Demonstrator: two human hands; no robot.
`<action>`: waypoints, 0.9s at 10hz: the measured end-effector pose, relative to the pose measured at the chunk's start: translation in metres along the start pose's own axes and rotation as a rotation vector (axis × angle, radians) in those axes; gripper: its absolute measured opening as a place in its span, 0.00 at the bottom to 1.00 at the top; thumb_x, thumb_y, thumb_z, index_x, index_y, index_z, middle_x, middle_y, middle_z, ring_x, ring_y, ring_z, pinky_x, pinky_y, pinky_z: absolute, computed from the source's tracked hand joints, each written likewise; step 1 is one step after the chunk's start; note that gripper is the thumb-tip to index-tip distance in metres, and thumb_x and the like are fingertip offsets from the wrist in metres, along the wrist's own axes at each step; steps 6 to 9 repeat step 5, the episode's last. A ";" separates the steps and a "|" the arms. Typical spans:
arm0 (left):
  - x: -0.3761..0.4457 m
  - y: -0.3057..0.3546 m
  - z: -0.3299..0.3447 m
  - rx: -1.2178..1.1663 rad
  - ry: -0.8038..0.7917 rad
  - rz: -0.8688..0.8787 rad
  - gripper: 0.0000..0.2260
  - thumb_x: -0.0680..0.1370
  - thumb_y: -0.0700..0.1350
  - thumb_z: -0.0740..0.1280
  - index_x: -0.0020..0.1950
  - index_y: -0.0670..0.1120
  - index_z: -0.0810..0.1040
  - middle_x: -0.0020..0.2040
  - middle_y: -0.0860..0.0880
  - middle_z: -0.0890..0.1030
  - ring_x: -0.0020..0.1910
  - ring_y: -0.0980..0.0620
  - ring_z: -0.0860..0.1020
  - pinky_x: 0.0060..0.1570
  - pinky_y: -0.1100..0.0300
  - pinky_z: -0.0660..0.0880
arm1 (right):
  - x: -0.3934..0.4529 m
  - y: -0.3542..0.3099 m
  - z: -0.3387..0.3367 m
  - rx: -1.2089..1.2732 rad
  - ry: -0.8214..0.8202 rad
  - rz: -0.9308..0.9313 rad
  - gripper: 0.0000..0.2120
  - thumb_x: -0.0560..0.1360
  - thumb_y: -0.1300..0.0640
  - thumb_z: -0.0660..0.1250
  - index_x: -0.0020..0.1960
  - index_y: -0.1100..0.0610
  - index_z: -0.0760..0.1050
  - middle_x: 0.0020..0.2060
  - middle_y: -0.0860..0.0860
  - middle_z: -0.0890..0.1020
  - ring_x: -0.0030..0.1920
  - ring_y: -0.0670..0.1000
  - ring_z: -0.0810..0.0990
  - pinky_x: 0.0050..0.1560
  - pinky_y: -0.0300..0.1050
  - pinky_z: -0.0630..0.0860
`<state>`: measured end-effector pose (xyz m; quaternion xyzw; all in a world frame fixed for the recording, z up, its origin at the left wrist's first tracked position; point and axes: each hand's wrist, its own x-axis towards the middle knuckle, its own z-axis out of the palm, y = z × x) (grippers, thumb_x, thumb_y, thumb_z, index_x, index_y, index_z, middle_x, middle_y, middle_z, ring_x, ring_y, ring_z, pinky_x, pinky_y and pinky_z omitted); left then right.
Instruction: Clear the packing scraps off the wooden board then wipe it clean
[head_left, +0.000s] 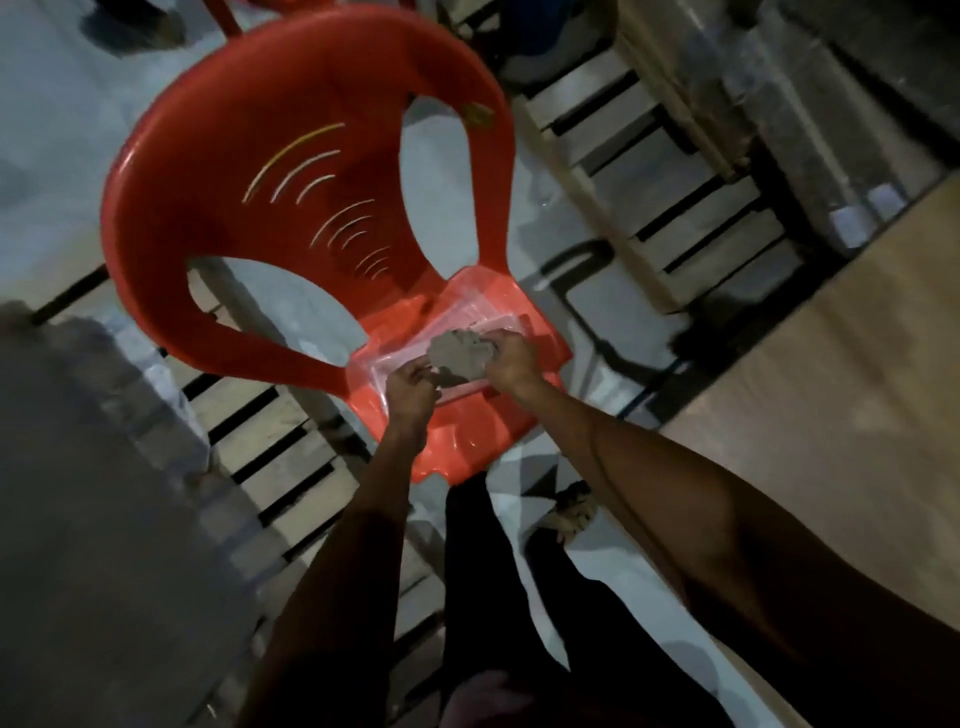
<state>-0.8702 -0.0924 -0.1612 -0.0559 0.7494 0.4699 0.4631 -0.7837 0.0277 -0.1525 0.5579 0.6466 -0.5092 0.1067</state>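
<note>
Both hands, left hand (410, 387) and right hand (511, 358), grasp grey rag (460, 356) over red chair (311, 208); next carry it to board (831, 389), wipe

One red chair (291, 171), one clear plastic sheet (457, 312), one grey rag (460, 353), two hands (410, 387)

We see a red plastic chair (291, 208) standing on the pale floor (52, 130), wooden pallets (291, 457) to its left and right. On its seat lies a clear plastic sheet (462, 306), with a crumpled grey rag (460, 353) at the sheet's near edge.
</note>
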 end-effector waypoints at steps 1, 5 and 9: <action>0.042 -0.023 -0.015 0.059 -0.003 -0.126 0.15 0.76 0.31 0.63 0.59 0.40 0.82 0.50 0.44 0.85 0.43 0.50 0.80 0.38 0.61 0.76 | 0.043 0.016 0.038 0.014 -0.099 0.105 0.18 0.75 0.68 0.67 0.64 0.60 0.80 0.61 0.59 0.83 0.62 0.59 0.81 0.66 0.49 0.76; 0.062 -0.051 -0.022 0.258 0.091 -0.154 0.19 0.79 0.39 0.66 0.68 0.33 0.75 0.66 0.35 0.78 0.65 0.36 0.77 0.66 0.44 0.74 | 0.051 0.002 0.044 0.054 -0.185 0.153 0.22 0.78 0.68 0.63 0.72 0.62 0.72 0.69 0.59 0.77 0.68 0.57 0.76 0.68 0.48 0.74; 0.062 -0.051 -0.022 0.258 0.091 -0.154 0.19 0.79 0.39 0.66 0.68 0.33 0.75 0.66 0.35 0.78 0.65 0.36 0.77 0.66 0.44 0.74 | 0.051 0.002 0.044 0.054 -0.185 0.153 0.22 0.78 0.68 0.63 0.72 0.62 0.72 0.69 0.59 0.77 0.68 0.57 0.76 0.68 0.48 0.74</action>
